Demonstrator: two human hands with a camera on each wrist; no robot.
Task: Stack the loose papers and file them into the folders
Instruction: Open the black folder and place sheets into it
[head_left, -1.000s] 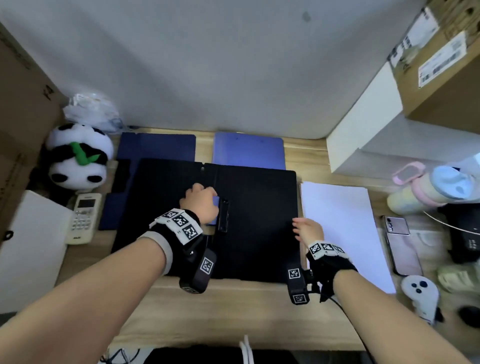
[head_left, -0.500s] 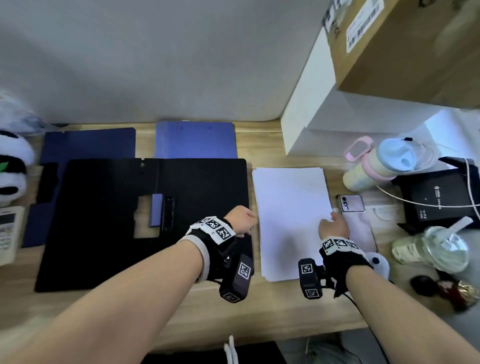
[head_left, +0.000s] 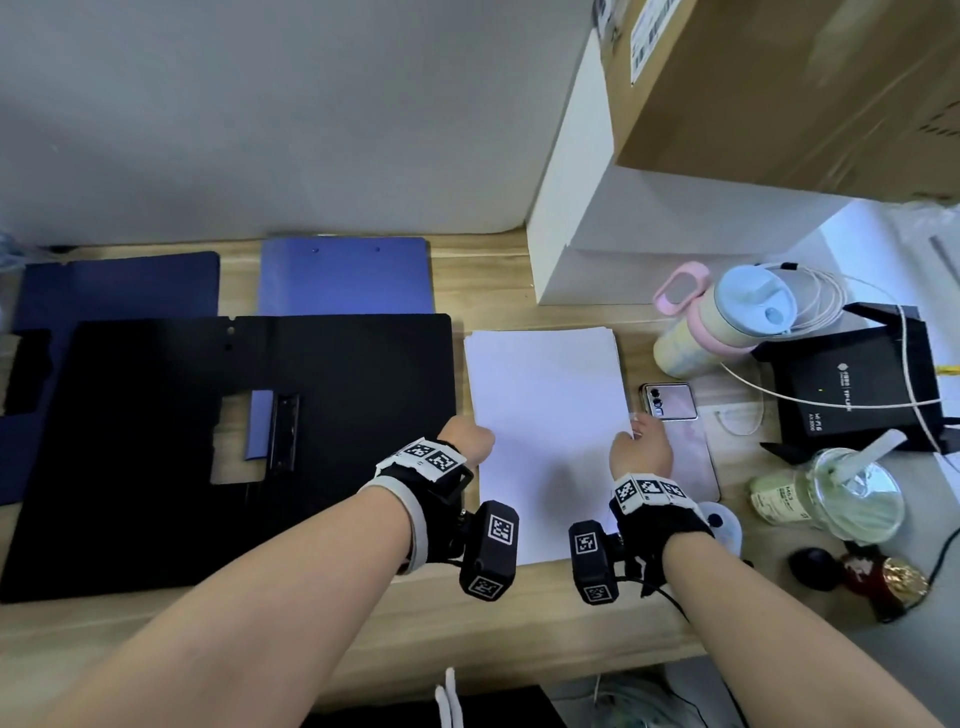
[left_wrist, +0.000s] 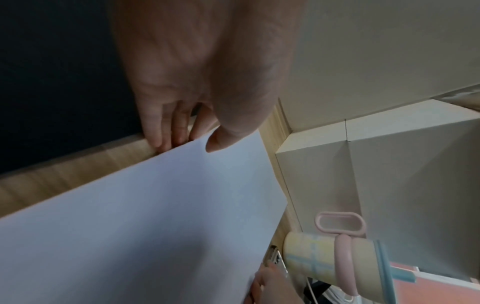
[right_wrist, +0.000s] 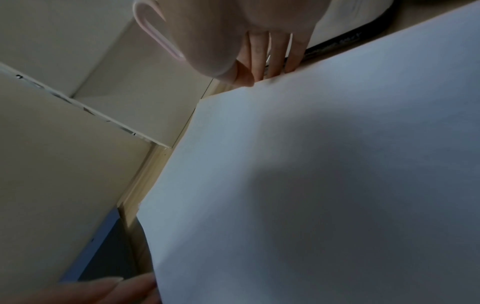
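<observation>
Both hands, left (head_left: 467, 434) at 9 o'clock, right (head_left: 641, 447) at 3, pinch the paper stack (head_left: 545, 405); you squeeze unevenly, sheets fan out.

left hand (head_left: 466, 435) – thumb over, fingers under one edge | right hand (head_left: 642, 451) – same, opposite edge

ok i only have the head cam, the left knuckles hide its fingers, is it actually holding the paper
observer: yes. In the left wrist view the left hand has its thumb on top of the paper stack and its fingers tucked under the left edge.
operator: and the right one
observer: much the same. In the right wrist view the right hand has its fingers dipping behind the right edge, with the thumb meeting that edge from above.
operator: is it touching the phone
observer: the dark rim of the phone lies just beyond those fingers. I cannot tell whether they touch.
</observation>
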